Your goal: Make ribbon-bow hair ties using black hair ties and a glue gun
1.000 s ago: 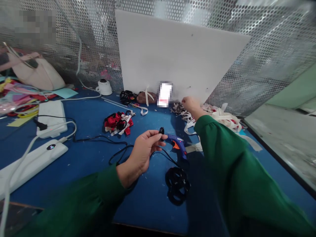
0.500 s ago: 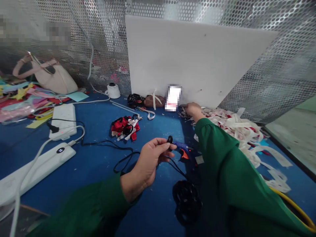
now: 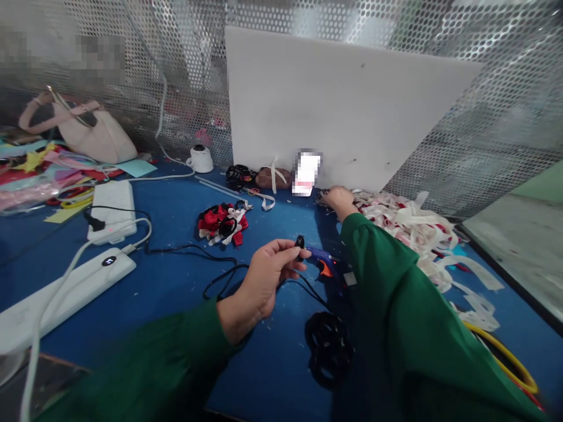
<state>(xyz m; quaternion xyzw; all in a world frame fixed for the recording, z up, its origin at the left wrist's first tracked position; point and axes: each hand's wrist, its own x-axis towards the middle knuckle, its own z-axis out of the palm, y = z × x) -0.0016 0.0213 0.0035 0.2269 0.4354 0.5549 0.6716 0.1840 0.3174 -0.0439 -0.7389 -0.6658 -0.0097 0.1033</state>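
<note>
Right hand [image 3: 341,198] is outstretched, apparently bent down at ribbon scraps [image 3: 411,221].

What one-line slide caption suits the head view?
The left hand pinches a small black piece near a blue glue gun; the right hand is at a ribbon pile.
</note>
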